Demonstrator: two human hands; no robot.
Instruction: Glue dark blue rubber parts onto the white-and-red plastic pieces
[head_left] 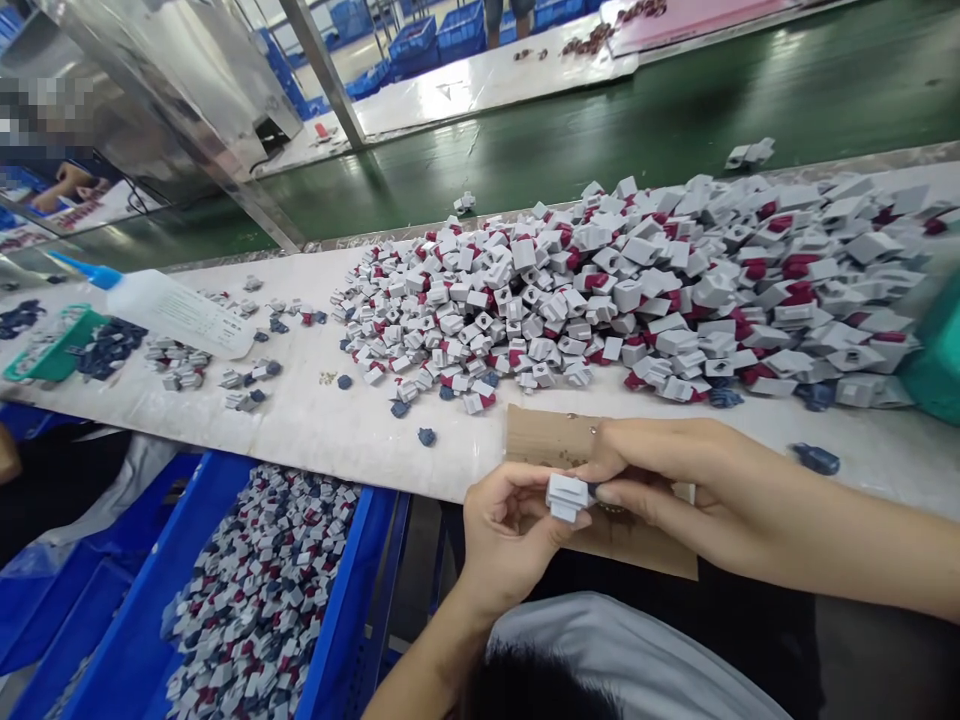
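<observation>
Between the thumb and fingers of my left hand [506, 535] is a light grey plastic block [568, 496] with a stepped shape. My right hand [667, 480] pinches a small dark blue plastic part [592, 490] against the block's right side; my fingers hide most of it. Both hands are over a piece of brown cardboard [551, 430] at the table's front edge. Behind them lies a large heap of grey and dark red plastic pieces [525, 300]. A loose dark blue part [816, 459] rests on the table beyond my right forearm.
To the lower left stands a blue bin [352, 570] full of similar pieces. A white squeeze bottle [176, 310] with a blue nozzle tilts near a green basket [52, 355]. A green conveyor belt [525, 130] runs behind the table. Another person's hands [71, 185] show at far left.
</observation>
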